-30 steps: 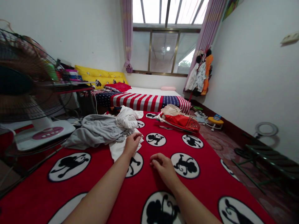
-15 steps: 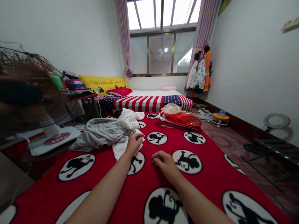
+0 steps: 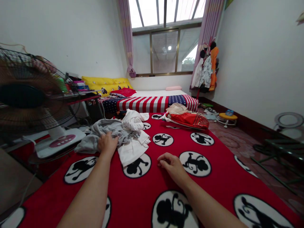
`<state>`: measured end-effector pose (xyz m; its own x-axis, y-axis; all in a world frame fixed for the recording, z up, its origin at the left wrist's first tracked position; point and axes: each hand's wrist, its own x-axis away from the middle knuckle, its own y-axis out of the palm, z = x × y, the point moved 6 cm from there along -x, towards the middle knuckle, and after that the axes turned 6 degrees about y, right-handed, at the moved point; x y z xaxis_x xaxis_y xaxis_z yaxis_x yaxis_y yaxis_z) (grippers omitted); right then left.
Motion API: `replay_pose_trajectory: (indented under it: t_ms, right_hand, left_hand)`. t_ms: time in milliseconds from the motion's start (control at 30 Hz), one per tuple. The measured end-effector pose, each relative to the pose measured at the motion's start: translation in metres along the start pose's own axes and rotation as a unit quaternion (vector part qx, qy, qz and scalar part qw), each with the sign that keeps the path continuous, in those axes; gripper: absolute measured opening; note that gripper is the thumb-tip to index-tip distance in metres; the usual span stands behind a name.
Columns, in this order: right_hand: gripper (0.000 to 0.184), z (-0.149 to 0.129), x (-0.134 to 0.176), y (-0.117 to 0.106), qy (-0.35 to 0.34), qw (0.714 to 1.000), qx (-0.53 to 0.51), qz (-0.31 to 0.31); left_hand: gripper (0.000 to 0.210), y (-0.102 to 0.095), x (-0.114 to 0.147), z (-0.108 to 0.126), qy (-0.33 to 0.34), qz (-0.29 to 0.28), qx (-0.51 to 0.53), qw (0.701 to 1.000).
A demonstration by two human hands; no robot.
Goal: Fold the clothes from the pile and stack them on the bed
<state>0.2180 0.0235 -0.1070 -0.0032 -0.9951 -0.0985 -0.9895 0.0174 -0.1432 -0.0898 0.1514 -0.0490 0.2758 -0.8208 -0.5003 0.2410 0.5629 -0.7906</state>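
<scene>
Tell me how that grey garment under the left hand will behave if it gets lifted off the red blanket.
The grey garment lies crumpled in soft folds, so it will probably sag and drape rather than hold shape. It looks thin, likely light. It overlaps the white cloth, so lifting may drag that along. The left hand rests on it now.

Red monkey-print blanket (image 3: pixel 147 186): grey garment (image 3: pixel 104 133), white cloth (image 3: pixel 133 148), red bundle (image 3: pixel 190 119).

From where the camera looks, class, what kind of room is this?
Most likely a home bedroom: a bed with a stars-and-stripes cover, yellow pillows against the wall, and clothes hanging beside the curtained window.
</scene>
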Motion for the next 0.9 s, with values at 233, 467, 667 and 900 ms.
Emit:
replay_pose_trajectory:
  t_ms: [233, 467, 667, 900]
  right_hand:
    - [0.012, 0.001, 0.0, 0.001, 0.004, 1.0, -0.007, 0.001]
    - [0.053, -0.009, 0.0, -0.02, 0.006, 0.967, -0.248, 0.05]
    - [0.043, -0.001, -0.01, -0.069, 0.046, 0.937, -0.325, 0.122]
    - [0.033, 0.01, -0.015, -0.106, 0.014, 0.921, -0.3, 0.247]
  left_hand:
    - [0.027, -0.033, -0.009, 0.017, 0.018, 0.17, 0.176, 0.969]
    - [0.032, -0.077, 0.05, 0.167, 0.237, -0.073, 0.558, 0.792]
    - [0.021, -0.063, 0.085, 0.2, 0.346, -0.202, 0.453, 0.796]
    - [0.06, 0.007, 0.063, 0.157, 0.368, -0.185, 0.205, 0.888]
